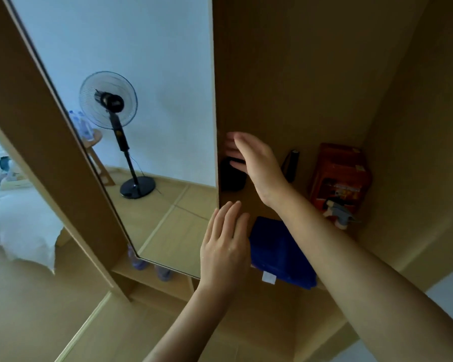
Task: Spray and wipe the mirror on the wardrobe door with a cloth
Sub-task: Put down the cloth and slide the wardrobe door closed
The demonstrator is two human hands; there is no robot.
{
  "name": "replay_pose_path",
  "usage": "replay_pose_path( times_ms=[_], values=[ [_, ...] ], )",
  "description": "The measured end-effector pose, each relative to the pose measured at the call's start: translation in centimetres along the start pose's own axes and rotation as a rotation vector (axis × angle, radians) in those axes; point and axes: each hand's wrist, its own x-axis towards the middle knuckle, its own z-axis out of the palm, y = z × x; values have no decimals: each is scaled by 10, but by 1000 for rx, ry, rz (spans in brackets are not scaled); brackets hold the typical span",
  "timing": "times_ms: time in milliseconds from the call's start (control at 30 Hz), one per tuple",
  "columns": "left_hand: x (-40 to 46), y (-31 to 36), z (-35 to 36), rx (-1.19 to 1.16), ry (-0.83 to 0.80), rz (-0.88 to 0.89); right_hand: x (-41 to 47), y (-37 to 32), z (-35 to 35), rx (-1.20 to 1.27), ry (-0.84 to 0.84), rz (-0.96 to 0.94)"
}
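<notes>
The tall mirror [147, 105] covers the inside of the open wardrobe door and reflects a standing fan and the floor. A folded blue cloth [280, 254] lies on the wardrobe shelf, partly under my right forearm. A spray bottle [338, 214] with a grey trigger stands further right on the shelf. My right hand [256, 165] is open, raised near the door's edge and holding nothing. Just below it, my left hand [226, 246] is open with straight fingers beside the door's edge, left of the cloth.
An orange box [340, 173] stands at the back right of the wardrobe shelf [262, 202]. A dark object [232, 176] and a black torch-like item [291, 165] sit behind my right hand. A white bed [13, 210] lies left; bottles [149, 267] stand below the mirror.
</notes>
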Motion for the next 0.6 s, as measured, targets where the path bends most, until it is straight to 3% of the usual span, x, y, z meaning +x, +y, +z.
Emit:
replay_pose_path(
  times_ms=[200, 367, 600],
  values=[
    [30, 13, 7, 48, 92, -292, 11, -24, 11, 31, -147, -88],
    [46, 20, 18, 7, 155, -369, 8, -25, 11, 122, -187, -122],
    [29, 3, 33, 103, 0, -421, -12, -27, 31, 175, -248, -203]
  ],
)
